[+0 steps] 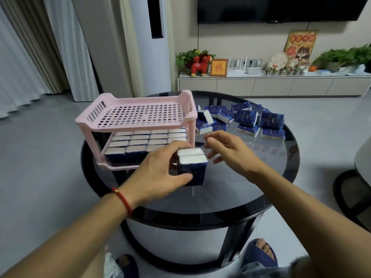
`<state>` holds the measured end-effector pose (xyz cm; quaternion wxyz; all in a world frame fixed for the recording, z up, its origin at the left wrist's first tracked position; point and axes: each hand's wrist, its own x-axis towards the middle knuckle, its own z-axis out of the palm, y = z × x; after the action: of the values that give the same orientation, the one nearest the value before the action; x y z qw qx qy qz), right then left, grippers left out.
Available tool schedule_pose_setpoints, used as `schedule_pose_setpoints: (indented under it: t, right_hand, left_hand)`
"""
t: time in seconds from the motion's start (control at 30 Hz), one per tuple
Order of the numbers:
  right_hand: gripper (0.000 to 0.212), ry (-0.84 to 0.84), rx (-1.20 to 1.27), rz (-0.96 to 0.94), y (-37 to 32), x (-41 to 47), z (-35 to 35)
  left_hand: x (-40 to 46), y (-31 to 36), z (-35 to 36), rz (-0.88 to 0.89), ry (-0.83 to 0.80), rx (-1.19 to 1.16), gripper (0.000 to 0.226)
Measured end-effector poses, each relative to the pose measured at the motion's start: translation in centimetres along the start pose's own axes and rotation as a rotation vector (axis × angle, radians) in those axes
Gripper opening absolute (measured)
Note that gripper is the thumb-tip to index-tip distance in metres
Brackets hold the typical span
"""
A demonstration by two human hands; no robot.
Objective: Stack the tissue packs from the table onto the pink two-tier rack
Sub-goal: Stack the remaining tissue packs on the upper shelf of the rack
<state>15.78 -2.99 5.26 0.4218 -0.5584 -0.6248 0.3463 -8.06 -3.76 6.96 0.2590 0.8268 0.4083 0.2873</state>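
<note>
Gripping 2 upright tissue packs (192, 167) between left hand (160, 173) fingers, right hand (226, 149) released beside them

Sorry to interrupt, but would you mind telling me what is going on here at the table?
A person is loading blue tissue packs onto a pink two-tier rack on a round glass table. The lower tier is already filled with packs standing in rows, while the top tier holds none. The left hand grips two packs held together in front of the rack, and the right hand hovers beside them, holding nothing. A loose pile of packs still waits on the table's far side.
</note>
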Motion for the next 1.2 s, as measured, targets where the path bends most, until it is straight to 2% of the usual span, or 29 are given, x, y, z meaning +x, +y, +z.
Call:
schedule_pose_setpoints:
  t: [0.13,0.2,0.27,0.37,0.53,0.73,0.97,1.2]
  right_hand:
    - [0.032,-0.055,-0.002,-0.010,-0.3,1.6,2.3]
    - [0.035,0.016,-0.084,-0.055,-0.4,2.4,3.5]
    - [0.028,0.092,-0.161,-0.087,-0.5,2.9,4.3]
    - [0.017,0.113,-0.197,-0.104,-0.3,3.0,4.6]
    - [0.013,0.105,-0.209,-0.120,0.2,2.6,4.0]
    - [0.013,0.081,-0.215,-0.113,0.3,2.2,3.1]
    - [0.014,0.072,-0.219,-0.141,0.4,2.2,2.8]
    - [0.018,0.066,-0.204,-0.148,0.4,2.2,2.8]
  left_hand:
    - [-0.7,1.8,-5.5,-0.040,0.080,-0.126,0.058]
    - [0.0,2.5,-8.1,-0.055,0.149,-0.192,0.058]
    - [1.5,2.9,-10.1,-0.066,0.215,-0.197,0.054]
    - [4.9,2.6,-11.6,-0.102,0.251,-0.140,0.052]
    - [10.7,0.9,-10.3,-0.203,0.158,-0.125,0.054]
    - [15.4,-0.2,-7.9,-0.165,0.055,0.003,0.057]
    - [17.3,-2.5,-6.7,-0.100,0.037,0.037,0.053]
    - [17.0,-3.1,-6.3,-0.078,0.057,0.046,0.074]
